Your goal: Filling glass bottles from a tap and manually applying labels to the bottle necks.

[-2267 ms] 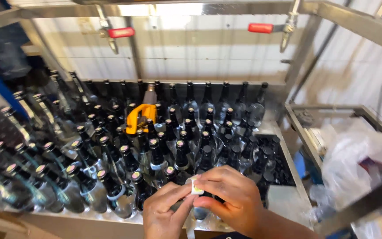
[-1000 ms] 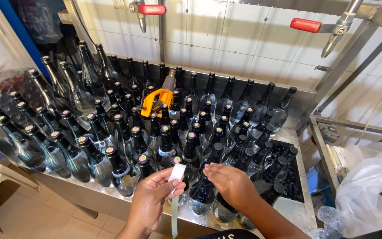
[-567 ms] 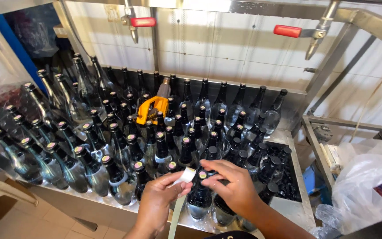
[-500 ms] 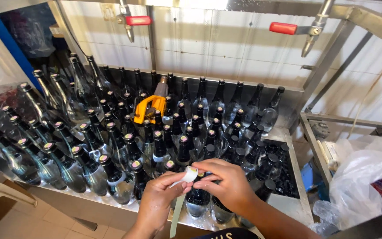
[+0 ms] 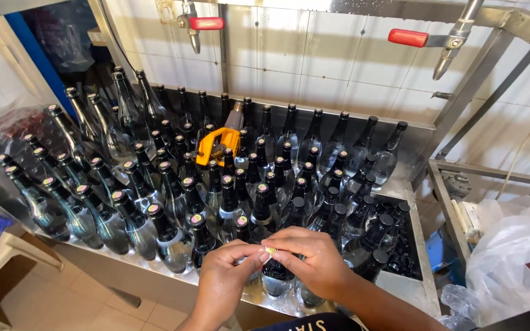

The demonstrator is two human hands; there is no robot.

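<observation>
Looks like the sticker-on-the-cap step – both hands meet over the front row of dark glass bottles (image 5: 277, 202). The left hand (image 5: 225, 279) and right hand (image 5: 314, 263) pinch a small pale sticker (image 5: 270, 251) between their fingertips, right above the bottle (image 5: 275, 279) nearest the front edge of the steel tray (image 5: 409, 285). That bottle stands upright, long axis vertical, neck pointing up at the camera. My guess is the next move needs the sticker centred and pressed flat on the cap – fiddly, since the neighbours crowd in tight. An orange tool (image 5: 215, 146) sits further back among the necks.
</observation>
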